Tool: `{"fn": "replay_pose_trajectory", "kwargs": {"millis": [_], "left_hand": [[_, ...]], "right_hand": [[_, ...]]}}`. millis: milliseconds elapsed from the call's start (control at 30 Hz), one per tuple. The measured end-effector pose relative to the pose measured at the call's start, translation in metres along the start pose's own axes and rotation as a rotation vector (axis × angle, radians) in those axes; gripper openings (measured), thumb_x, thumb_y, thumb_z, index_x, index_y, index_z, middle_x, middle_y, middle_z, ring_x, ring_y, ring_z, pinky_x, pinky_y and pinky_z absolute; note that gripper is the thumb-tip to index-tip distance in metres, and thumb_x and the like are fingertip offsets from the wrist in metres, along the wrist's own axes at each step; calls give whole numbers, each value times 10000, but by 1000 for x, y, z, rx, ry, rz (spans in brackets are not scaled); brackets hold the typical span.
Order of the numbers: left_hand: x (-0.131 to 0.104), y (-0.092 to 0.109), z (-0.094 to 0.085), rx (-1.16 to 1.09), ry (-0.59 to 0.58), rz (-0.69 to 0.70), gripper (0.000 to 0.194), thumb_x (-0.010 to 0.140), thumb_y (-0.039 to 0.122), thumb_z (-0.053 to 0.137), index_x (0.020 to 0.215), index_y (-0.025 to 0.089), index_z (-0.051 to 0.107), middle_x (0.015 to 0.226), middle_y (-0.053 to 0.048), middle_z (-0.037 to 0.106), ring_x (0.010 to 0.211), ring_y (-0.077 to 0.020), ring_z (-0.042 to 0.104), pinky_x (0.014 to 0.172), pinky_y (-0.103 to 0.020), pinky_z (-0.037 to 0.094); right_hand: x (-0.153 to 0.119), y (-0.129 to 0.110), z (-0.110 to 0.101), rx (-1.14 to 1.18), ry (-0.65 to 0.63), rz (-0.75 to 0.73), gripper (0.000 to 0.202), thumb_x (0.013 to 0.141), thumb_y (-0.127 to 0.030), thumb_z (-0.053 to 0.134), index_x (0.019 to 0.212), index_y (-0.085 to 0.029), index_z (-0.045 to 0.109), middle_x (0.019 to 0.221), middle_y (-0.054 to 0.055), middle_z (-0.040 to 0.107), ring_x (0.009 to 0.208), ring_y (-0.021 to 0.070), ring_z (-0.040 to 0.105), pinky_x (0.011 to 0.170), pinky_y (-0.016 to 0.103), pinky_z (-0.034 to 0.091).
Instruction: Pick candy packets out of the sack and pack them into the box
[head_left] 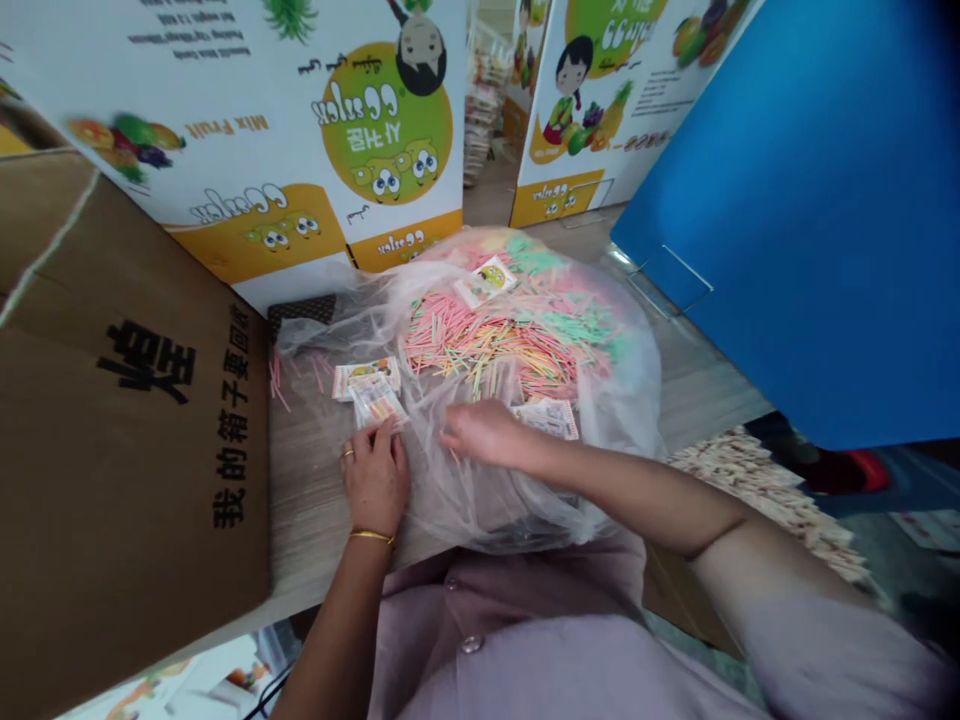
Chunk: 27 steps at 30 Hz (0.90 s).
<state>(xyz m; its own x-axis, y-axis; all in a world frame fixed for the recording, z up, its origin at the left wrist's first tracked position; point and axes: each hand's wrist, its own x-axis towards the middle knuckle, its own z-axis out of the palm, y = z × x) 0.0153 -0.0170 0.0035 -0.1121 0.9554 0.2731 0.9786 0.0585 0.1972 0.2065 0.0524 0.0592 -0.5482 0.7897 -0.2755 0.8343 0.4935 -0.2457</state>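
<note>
My left hand (377,478), with a ring and a gold bracelet, holds the lower edge of a small clear-fronted candy packet (377,400) on the table. Pale sticks show inside this packet, which overlaps another printed packet (347,379). To the right, my right hand (480,432) is closed in a pinch above the plastic's near edge. Thin candy sticks (453,455) seem to poke out below its fingertips, partly hidden. Behind it lies a large open clear plastic bag (634,350) heaped with pink, yellow and green candy sticks (517,340).
One packet (491,280) lies on the heap; another (551,418) is beside my right forearm. Loose pink sticks (279,380) lie at left. A brown carton (135,420), printed cartons (262,130) and a blue panel (810,220) surround the table (300,560). Many packets (757,490) are piled at lower right.
</note>
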Motion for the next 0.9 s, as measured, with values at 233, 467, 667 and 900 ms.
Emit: {"fn": "replay_pose_trajectory", "kwargs": {"millis": [233, 467, 667, 900], "left_hand": [[3, 0, -2, 15, -14, 17, 422, 978, 315, 468, 1340, 176, 635, 1167, -181, 634, 1075, -330, 576, 918, -474, 477], [-19, 38, -20, -207, 104, 204, 352, 975, 289, 501, 1263, 147, 645, 1299, -191, 603, 1274, -333, 529, 1070, -530, 433], [-57, 101, -16, -434, -299, 741, 454, 970, 258, 534, 1424, 277, 530, 1466, -95, 576, 1486, -292, 373, 1213, -563, 317], [-37, 100, -27, -893, -330, 224, 628, 961, 358, 582, 1535, 234, 358, 1576, -139, 450, 1458, -260, 428, 1195, -475, 377]], "right_hand": [[-6, 23, -33, 128, 210, 146, 296, 1007, -339, 439, 1198, -211, 626, 1081, 73, 748, 912, 222, 697, 714, 293, 460], [-84, 102, -36, 103, 306, 347, 247, 963, -413, 579, 962, -178, 653, 1000, 83, 710, 910, 215, 647, 800, 304, 447], [-108, 100, 27, 152, 321, 261, 122, 854, -204, 687, 938, -145, 622, 1067, 149, 686, 1039, 270, 616, 905, 369, 462], [-119, 86, -10, 705, 415, 108, 102, 947, -276, 559, 1010, -207, 598, 965, 21, 693, 875, 166, 645, 808, 278, 465]]}}
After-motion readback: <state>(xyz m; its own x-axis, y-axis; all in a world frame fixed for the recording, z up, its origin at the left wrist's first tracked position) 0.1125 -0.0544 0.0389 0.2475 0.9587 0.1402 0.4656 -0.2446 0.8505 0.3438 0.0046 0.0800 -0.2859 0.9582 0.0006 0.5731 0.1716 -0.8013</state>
